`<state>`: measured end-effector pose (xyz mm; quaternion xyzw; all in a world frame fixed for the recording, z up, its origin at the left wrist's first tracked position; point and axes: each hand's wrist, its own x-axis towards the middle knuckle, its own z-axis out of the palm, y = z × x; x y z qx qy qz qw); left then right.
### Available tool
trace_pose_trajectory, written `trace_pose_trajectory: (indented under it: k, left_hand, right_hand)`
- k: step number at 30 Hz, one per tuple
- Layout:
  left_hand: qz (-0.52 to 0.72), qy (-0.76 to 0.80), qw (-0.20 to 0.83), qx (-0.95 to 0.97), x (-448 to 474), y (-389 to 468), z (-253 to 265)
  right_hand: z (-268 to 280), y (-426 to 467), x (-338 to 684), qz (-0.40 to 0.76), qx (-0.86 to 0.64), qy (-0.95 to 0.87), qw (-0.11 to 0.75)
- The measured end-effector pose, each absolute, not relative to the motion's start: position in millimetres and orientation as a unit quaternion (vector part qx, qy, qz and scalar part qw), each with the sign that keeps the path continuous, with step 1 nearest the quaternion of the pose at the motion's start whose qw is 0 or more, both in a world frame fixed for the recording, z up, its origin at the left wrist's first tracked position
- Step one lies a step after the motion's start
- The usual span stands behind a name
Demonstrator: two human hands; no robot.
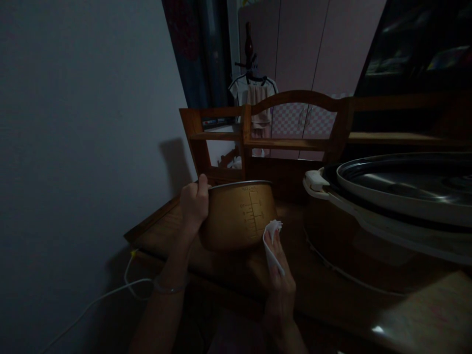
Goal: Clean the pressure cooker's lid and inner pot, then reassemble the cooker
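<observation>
A gold-coloured rice cooker inner pot (236,216) with level marks on its side is held up and tilted above the wooden desk. My left hand (194,205) grips its left rim, thumb on top and fingers around the edge. Against the pot's lower right wall, my right hand (278,260) presses a folded white cloth (272,241). The fingertips are partly covered by the cloth. To the right stands a large rice cooker (354,246), its lid (413,179) raised. The inside of the pot is hidden from this angle.
A wooden desk top (424,314) lies below, with a wooden shelf rack (291,143) along its back. The wall (92,123) is close on the left. A white cable (99,305) hangs at lower left. Clothes (254,98) hang behind, before a pink wardrobe (295,54).
</observation>
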<state>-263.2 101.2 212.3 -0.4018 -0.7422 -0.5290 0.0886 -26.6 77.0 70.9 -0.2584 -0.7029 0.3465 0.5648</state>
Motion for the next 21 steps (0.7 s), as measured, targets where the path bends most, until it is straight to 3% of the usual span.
trace_pose_trajectory:
  k: [8, 21]
  left_hand:
    - [-0.535, -0.731, 0.098, -0.412, -261.7, 98.2, 210.1]
    - [-0.529, -0.725, 0.098, -0.430, -264.3, 98.4, 212.7]
  right_hand:
    - [67.4, 88.8, -25.1, 0.409, -0.289, -0.607, 0.617]
    - [49.5, 103.3, -30.5, 0.562, -0.287, -0.494, 0.598]
